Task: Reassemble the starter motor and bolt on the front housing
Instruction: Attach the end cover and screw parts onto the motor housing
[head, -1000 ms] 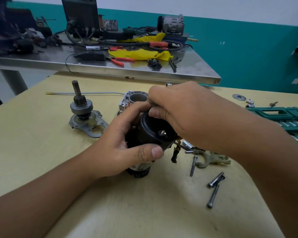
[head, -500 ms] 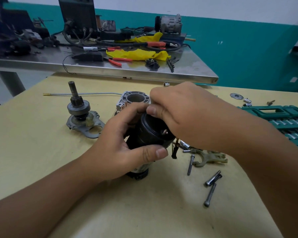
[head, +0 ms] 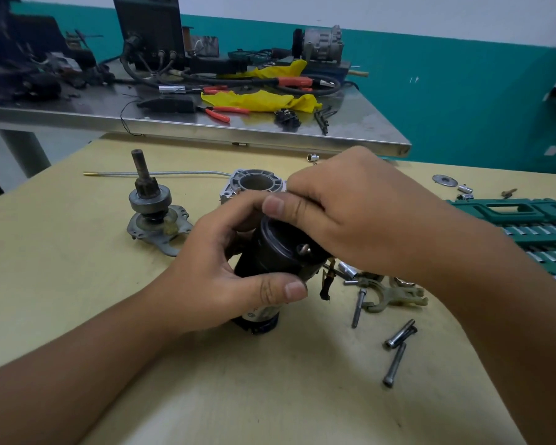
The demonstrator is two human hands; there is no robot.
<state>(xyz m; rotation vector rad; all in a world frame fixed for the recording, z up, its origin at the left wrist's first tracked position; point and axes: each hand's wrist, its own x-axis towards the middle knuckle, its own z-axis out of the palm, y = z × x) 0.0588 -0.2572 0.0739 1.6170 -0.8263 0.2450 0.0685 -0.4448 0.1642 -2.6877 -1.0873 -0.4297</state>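
Your motor body (head: 270,252) stands mid-table, pinion assembly (head: 154,216) to its left. Front housing (head: 254,183) lies behind it; bolts (head: 395,351) and socket case (head: 533,226) lie right.

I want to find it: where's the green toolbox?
In the head view, the green socket set case lies open at the right edge of the yellow table, just beyond the right hand, near loose sockets.

Both hands (head: 302,239) around black motor body (head: 276,248)

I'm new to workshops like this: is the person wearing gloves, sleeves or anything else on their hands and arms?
No. Both the left hand and right hand are bare, without gloves, rings or a watch. Both forearms are uncovered as far as the picture shows; no sleeve is visible.
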